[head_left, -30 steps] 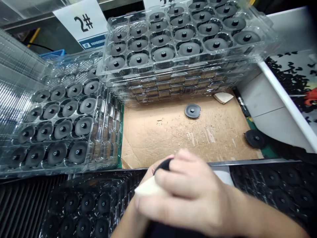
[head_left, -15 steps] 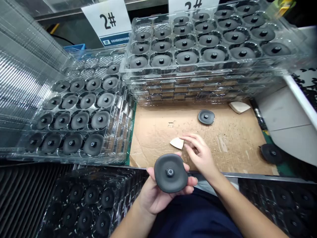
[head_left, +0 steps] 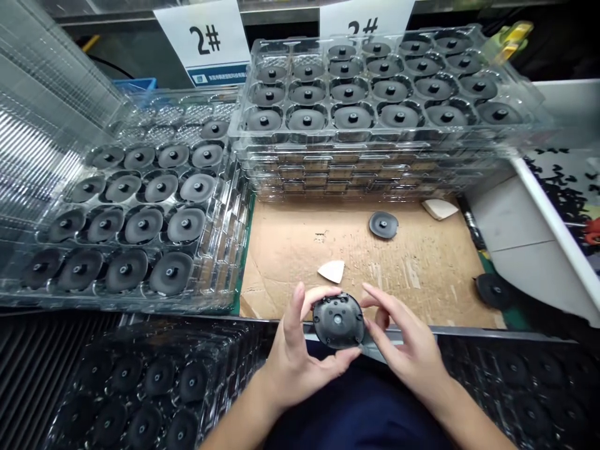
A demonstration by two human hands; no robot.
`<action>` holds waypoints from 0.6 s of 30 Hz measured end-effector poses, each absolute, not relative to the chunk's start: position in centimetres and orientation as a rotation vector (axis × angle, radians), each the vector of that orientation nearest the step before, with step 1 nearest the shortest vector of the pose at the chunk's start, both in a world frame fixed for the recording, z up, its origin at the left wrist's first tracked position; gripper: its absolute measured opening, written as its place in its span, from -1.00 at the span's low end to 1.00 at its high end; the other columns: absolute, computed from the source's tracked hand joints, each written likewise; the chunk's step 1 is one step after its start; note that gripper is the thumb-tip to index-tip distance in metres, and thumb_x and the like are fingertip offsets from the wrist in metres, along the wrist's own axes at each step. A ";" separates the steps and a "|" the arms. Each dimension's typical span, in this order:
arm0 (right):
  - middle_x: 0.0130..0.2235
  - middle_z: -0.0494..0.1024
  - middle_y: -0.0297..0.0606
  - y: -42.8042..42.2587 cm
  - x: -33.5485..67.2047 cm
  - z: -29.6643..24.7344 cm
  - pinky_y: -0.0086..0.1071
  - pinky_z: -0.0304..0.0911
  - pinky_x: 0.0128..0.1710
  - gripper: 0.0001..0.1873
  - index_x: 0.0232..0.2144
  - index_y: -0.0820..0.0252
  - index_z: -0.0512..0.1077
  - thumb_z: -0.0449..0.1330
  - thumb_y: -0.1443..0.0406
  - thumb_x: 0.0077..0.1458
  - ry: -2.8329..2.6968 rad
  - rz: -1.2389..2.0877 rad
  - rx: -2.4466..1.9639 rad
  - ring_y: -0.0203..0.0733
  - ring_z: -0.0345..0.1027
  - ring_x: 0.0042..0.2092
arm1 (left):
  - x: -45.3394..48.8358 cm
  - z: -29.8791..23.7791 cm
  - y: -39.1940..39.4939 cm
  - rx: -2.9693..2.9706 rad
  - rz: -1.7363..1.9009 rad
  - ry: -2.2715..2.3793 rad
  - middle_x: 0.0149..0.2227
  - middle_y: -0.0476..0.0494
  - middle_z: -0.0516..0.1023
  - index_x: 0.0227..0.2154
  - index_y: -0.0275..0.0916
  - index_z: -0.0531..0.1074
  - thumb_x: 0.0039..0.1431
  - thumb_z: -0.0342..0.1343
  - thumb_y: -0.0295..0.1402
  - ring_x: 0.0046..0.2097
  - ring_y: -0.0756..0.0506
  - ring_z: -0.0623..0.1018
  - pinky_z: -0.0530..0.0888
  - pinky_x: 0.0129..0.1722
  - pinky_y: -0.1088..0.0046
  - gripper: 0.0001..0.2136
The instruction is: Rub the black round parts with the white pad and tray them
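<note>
A rounded black plastic disc (head_left: 338,322) is held up near the front edge of the cardboard, its underside with small pegs and holes facing me. My left hand (head_left: 300,350) grips it from the left, fingers at the top rim and thumb at the lower rim. At the disc's right edge, my right hand (head_left: 405,340) has its thumb and fingertips closed in on the rim. Just beyond the hands a white wedge-shaped pad (head_left: 332,270) lies on the cardboard (head_left: 281,250). A second black disc (head_left: 383,225) rests farther back, stem up.
Clear trays of black discs (head_left: 135,225) stand at left, with another tray stack (head_left: 351,144) at the back. Another white wedge (head_left: 439,209) and a black disc (head_left: 493,290) lie at right. A white bin (head_left: 557,231) of small black pieces borders the right side.
The disc has been flipped from stem side to underside. My right hand has moved from beside the white wedge down to the disc's right rim.
</note>
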State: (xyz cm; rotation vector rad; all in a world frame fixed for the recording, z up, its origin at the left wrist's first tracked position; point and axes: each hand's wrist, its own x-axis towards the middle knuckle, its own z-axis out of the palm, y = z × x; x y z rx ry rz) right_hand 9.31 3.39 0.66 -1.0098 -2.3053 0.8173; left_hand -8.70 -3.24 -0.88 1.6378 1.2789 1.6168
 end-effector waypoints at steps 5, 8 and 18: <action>-0.33 0.45 -0.24 5.1 9.4 3.8 -0.44 0.26 -0.41 -0.72 -0.06 0.07 0.43 0.10 0.20 0.20 -2.538 0.521 -0.621 -0.29 0.29 -0.38 | -9.1 -0.1 -3.5 1.374 1.338 1.280 0.02 -0.21 0.47 0.20 -0.05 0.09 -0.07 0.30 -0.25 0.04 -0.18 0.46 0.36 0.08 0.22 -0.24; -0.56 0.32 -0.34 4.9 8.2 4.7 -0.48 0.16 -0.53 -0.70 -0.41 0.17 0.47 0.02 0.21 0.25 -2.435 0.690 -0.627 -0.34 0.22 -0.51 | -8.5 0.1 -4.0 0.877 1.168 1.172 -0.31 -0.21 0.61 -0.24 -0.27 0.52 -0.03 0.13 0.06 -0.23 -0.19 0.56 0.45 -0.15 0.28 -0.52; -0.44 0.61 -0.30 5.7 7.7 -3.6 -0.44 0.40 -0.44 -0.62 -0.47 0.03 0.53 0.02 0.05 0.15 -2.867 1.087 -0.478 -0.18 0.51 -0.41 | -14.6 -1.8 -19.2 0.349 0.828 1.759 -0.67 0.01 0.45 -0.62 -0.30 0.48 -0.20 0.29 -0.04 -0.54 -0.05 0.49 0.39 -0.48 0.45 -0.64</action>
